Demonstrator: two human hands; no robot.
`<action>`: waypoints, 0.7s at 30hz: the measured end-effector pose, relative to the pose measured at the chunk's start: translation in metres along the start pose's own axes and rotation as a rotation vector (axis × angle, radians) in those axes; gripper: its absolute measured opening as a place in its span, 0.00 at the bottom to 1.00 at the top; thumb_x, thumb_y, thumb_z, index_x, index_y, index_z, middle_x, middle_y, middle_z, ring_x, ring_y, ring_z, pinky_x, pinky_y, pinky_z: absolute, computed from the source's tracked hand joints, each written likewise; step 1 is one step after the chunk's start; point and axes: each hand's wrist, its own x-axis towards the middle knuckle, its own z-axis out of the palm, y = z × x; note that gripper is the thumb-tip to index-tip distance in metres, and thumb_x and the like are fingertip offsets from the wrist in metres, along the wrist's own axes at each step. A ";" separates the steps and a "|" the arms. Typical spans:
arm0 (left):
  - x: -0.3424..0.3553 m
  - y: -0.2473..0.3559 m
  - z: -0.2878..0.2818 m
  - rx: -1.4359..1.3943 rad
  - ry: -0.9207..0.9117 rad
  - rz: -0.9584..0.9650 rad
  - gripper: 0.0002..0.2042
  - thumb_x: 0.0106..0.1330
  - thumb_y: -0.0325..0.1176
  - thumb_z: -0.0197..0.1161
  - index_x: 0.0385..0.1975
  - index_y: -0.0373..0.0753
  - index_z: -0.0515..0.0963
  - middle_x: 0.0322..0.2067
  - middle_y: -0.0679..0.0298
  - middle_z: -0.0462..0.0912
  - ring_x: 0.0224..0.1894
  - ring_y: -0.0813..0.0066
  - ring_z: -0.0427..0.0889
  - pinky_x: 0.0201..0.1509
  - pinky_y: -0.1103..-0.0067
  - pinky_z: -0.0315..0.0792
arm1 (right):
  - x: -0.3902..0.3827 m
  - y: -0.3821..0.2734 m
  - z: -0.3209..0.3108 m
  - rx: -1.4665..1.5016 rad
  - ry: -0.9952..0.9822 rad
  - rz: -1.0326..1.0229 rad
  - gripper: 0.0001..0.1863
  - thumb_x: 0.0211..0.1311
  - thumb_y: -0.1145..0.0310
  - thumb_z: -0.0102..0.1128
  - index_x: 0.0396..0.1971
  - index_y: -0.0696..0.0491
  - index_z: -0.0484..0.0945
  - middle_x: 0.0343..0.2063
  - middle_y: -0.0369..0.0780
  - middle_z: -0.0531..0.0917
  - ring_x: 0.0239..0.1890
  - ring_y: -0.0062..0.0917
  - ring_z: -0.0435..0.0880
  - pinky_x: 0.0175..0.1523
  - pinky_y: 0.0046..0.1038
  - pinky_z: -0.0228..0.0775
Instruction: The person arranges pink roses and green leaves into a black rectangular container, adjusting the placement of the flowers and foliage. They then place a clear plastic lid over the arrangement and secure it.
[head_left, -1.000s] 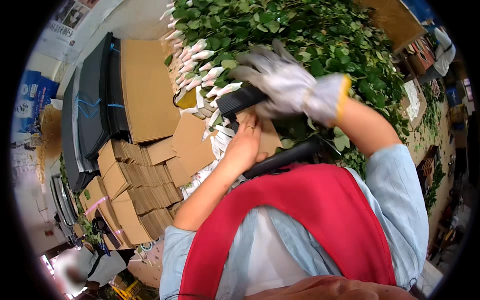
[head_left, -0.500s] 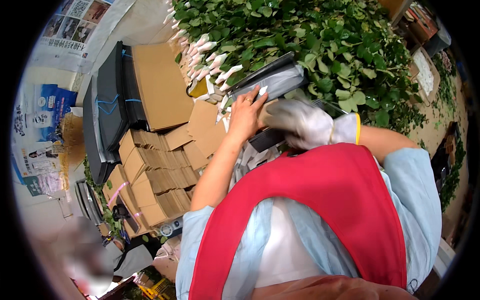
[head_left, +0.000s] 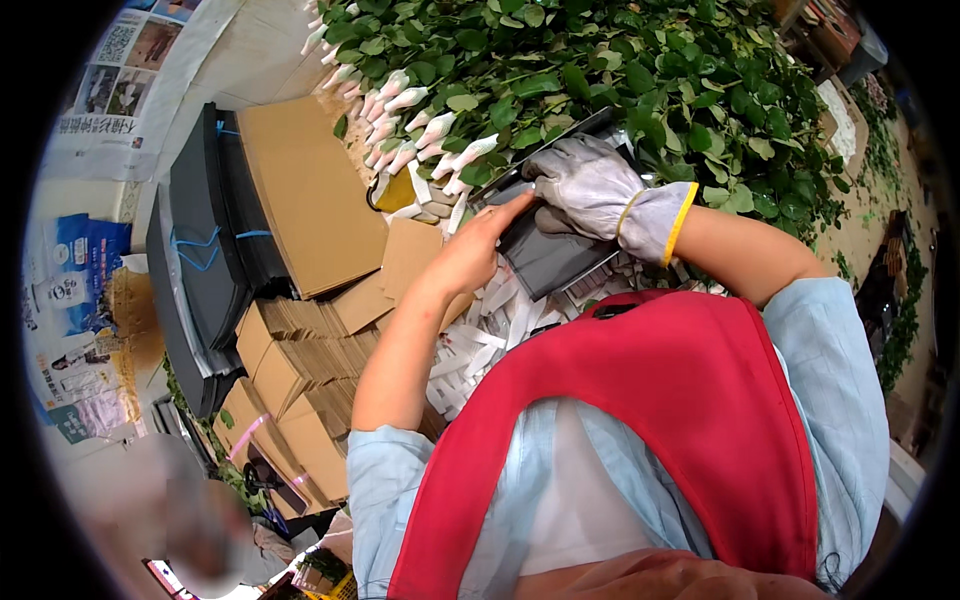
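Note:
My bare left hand rests at the left edge of a dark grey folded sheet. Its index finger stretches out to the fingertips of my right hand, while the other fingers are partly hidden. On my right hand is a pale, soiled work glove with a yellow cuff. That hand lies over the sheet with fingers and thumb bent together near my left fingertip; what they pinch, if anything, cannot be made out. The sheet's far edge stands raised against a heap of leafy green stems.
White-wrapped stem ends line the heap's left side. Stacked brown cardboard pieces, a large brown board and dark grey sheets stand to the left. White paper strips lie before me. A blurred person is at lower left.
My gloved right hand, blurred before, has moved up and left onto the sheet and meets my left fingertip. More of the sheet's dark face shows below my hands. The view has shifted slightly.

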 end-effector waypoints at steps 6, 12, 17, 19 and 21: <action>-0.013 0.000 0.018 -0.068 0.196 0.084 0.30 0.50 0.14 0.45 0.57 0.39 0.73 0.60 0.51 0.72 0.62 0.53 0.70 0.68 0.67 0.61 | 0.003 0.006 0.010 0.059 -0.016 0.028 0.18 0.57 0.51 0.57 0.37 0.49 0.82 0.51 0.41 0.77 0.57 0.42 0.73 0.62 0.47 0.61; 0.009 0.018 0.067 0.410 0.587 0.045 0.36 0.53 0.48 0.69 0.64 0.48 0.67 0.64 0.59 0.66 0.66 0.54 0.62 0.67 0.60 0.57 | 0.006 0.014 0.021 0.000 0.017 0.037 0.29 0.58 0.49 0.57 0.56 0.49 0.71 0.52 0.44 0.76 0.58 0.45 0.71 0.64 0.50 0.58; 0.018 0.012 0.068 0.496 0.547 -0.066 0.27 0.53 0.54 0.67 0.57 0.64 0.76 0.62 0.73 0.70 0.64 0.60 0.64 0.65 0.61 0.57 | -0.044 0.118 -0.053 -0.146 -0.231 0.100 0.18 0.58 0.61 0.59 0.48 0.51 0.78 0.52 0.47 0.78 0.53 0.40 0.79 0.56 0.34 0.72; 0.020 0.011 0.071 0.455 0.600 -0.104 0.23 0.54 0.53 0.67 0.53 0.65 0.79 0.61 0.74 0.71 0.62 0.61 0.65 0.64 0.60 0.57 | -0.047 0.124 -0.115 -0.287 -0.645 0.696 0.17 0.57 0.65 0.60 0.47 0.49 0.79 0.56 0.47 0.75 0.57 0.40 0.76 0.61 0.37 0.68; 0.019 0.003 0.077 0.431 0.645 -0.143 0.22 0.55 0.52 0.67 0.52 0.66 0.79 0.61 0.74 0.71 0.62 0.59 0.65 0.64 0.59 0.56 | -0.051 0.079 -0.111 -0.506 -0.169 0.339 0.23 0.52 0.65 0.64 0.51 0.45 0.76 0.63 0.44 0.66 0.63 0.44 0.67 0.66 0.47 0.56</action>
